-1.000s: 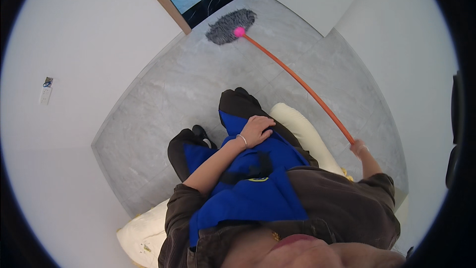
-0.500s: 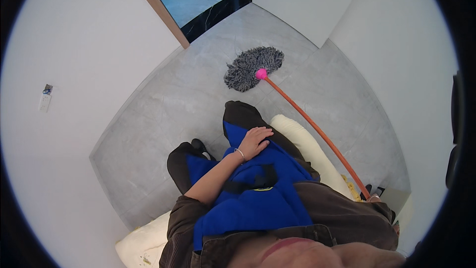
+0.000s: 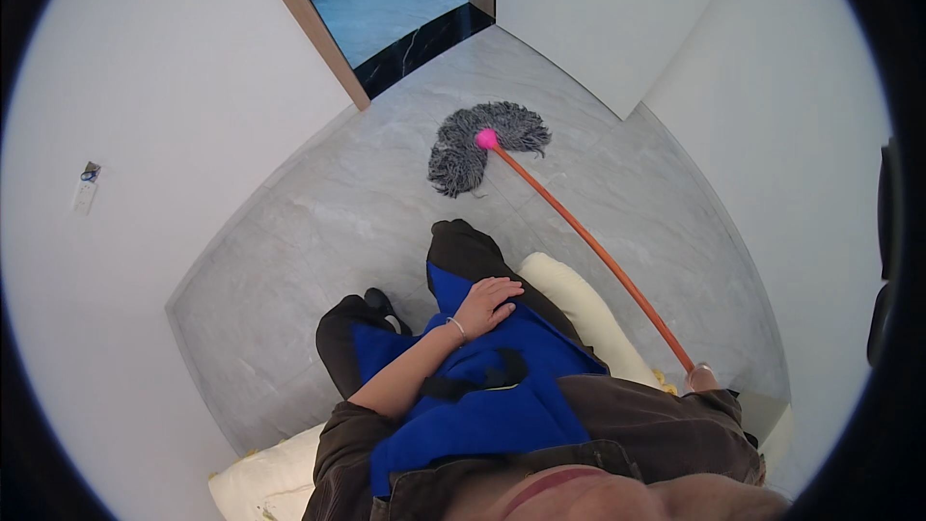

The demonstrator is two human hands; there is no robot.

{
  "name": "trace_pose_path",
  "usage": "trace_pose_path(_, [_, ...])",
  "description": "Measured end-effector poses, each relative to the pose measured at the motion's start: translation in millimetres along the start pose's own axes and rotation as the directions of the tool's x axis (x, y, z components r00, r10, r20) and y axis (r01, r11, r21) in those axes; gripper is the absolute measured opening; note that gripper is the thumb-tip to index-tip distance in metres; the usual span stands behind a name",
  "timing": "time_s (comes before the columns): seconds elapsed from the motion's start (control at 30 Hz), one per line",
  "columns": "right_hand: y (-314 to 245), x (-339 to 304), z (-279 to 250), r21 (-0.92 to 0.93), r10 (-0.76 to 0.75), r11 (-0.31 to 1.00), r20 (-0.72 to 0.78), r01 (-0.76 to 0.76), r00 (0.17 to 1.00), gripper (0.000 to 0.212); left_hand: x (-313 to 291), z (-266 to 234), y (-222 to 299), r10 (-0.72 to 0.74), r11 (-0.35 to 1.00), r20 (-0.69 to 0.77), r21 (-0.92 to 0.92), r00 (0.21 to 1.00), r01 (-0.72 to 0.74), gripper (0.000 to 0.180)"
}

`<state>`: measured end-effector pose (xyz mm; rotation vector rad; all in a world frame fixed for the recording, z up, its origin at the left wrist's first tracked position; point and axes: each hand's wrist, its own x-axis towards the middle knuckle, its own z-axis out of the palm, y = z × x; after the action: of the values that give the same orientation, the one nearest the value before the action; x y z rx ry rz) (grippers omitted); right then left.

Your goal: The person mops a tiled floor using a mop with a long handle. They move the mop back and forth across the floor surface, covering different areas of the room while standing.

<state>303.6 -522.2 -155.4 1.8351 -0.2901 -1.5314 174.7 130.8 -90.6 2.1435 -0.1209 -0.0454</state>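
A mop lies out in front of me: its grey shaggy head [image 3: 461, 166] rests on the tiled floor, joined by a pink knob [image 3: 486, 139] to a long orange handle [image 3: 603, 256]. The handle slants down to the right, where my right hand [image 3: 702, 378] is closed around its near end; most of those fingers are hidden by the wrist. My left hand [image 3: 488, 306] lies flat on my right thigh over a blue apron [image 3: 482, 425], palm down, with its fingers stretched out and nothing in it. I am seated, knees apart.
A cream-coloured padded seat [image 3: 574, 304] is under me. Grey floor tiles [image 3: 289, 251] run between white walls. Ahead, a wooden-framed doorway with a black stone threshold [image 3: 424, 50] stands beside a white door [image 3: 569, 10]. A socket [image 3: 85, 195] is on the left wall.
My right hand and the handle have shifted forward and to the left. The mop's pink knob has moved slightly left and its strands have swung into a bent shape. My left hand stays on the thigh.
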Motion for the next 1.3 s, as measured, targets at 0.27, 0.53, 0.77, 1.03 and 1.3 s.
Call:
trace_pose_path(0.27, [-108,-52,-121,0.341,-0.033,0.936,-0.149,0.083,0.988,0.039,-4,-3,-8,0.012,1.000,-0.009,0.013,1.000,-0.012,0.031])
trace_pose_path(0.53, [-247,-170,-282,0.487,-0.412,0.684,-0.356,0.543,0.838,0.024,6,-21,-12,0.001,1.000,-0.036,0.028,0.999,0.000,0.031])
trace_pose_path(0.77, [-430,-292,-396,0.567,-0.767,0.204,-0.414,0.798,0.491,0.034,-4,-22,-17,-0.017,0.997,-0.014,0.069,1.000,0.018,0.033])
trace_pose_path(1.03, [-555,-428,-432,0.707,-0.712,-0.251,-0.598,0.662,0.368,0.020,-8,-27,-18,-0.038,0.994,-0.029,0.105,0.999,0.041,0.032])
trace_pose_path(1.3, [-460,-274,-334,0.588,-0.657,-0.007,-0.613,0.809,0.439,0.009,-15,-24,-19,-0.036,0.994,-0.037,0.106,0.999,0.040,0.033])
